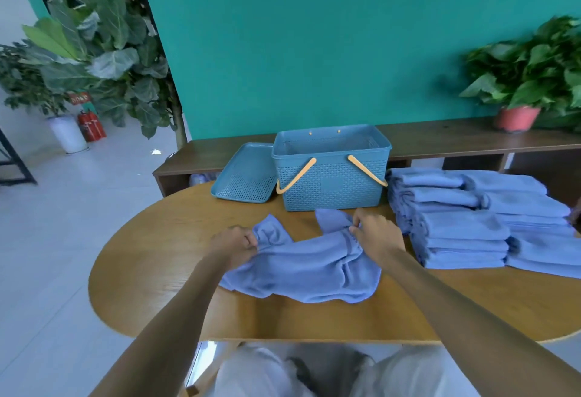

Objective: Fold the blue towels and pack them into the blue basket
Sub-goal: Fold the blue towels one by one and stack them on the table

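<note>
Wooden table (151,270) had a rounded left end; its near edge ran just in front of the person's lap. Bare tabletop showed left of the loose blue towel (301,267) and in front of it, up to the near edge. The right side was crowded: stacks of folded towels (465,233) covered that part out to the picture's edge, the nearest stack just beside the right hand.

Blue basket (333,176) sat at the table's far side, open top, both tan handles hanging down its front wall. From this view I couldn't tell whether anything lay inside. Basket lid (243,178) lay just left of it, one edge tilted up against the basket wall. Narrow strip of table between basket and towel.

The loose towel lay rumpled mid-table, in front of the basket, long axis roughly left-right, bunched along its far edge, with one corner flopping up toward the basket on each side. Its near edge sagged in loose curves onto the wood.

Left hand (234,247) had fingers curled, pinching the towel's far-left edge. Right hand (375,233) had fingers curled tight, pinching the far-right edge. Both hands were knuckles-up, well apart, with cloth gathered between fingers and thumb.
</note>
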